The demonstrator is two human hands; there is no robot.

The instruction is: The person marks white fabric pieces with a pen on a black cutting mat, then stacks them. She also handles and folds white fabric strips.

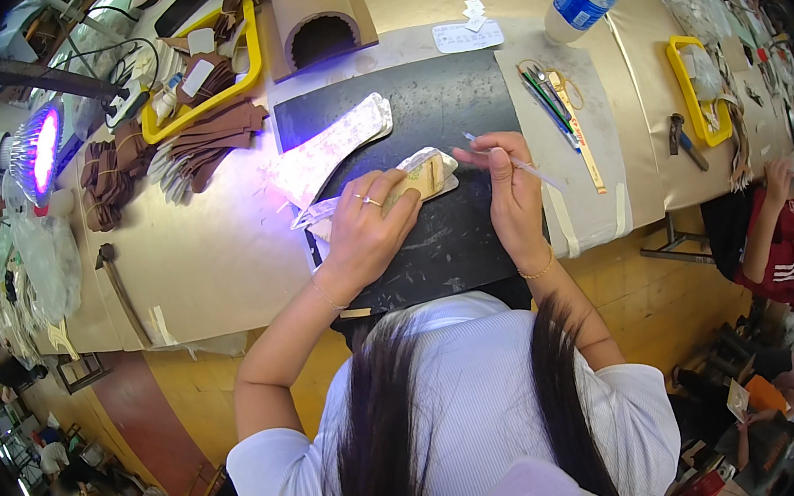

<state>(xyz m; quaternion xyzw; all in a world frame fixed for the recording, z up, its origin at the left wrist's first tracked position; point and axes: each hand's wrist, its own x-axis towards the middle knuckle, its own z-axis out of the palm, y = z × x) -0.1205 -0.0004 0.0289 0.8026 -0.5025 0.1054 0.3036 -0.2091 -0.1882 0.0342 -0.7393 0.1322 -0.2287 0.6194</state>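
My left hand (370, 227) lies over a small yellowish piece (430, 178), its fingers bent and pressing on it. Beneath are white curved cut pieces (315, 215), partly hidden by the hand. Between the fingers of my right hand (512, 191) is a slim pale pen (540, 175), its tip pointing up and left, apart from the yellowish piece. A stack of white patterned cut pieces (337, 147) rests just beyond my left hand. All of this is on a black mat (456, 251).
At far left stand a yellow tray (254, 54) and brown cut pieces (218, 136), near a glowing lamp (42, 156). A brown tube (316, 7) is at the back. Right of the mat are pens (547, 103), a yellow ruler (578, 134) and a bottle (580, 2). Hammers lie on both sides.
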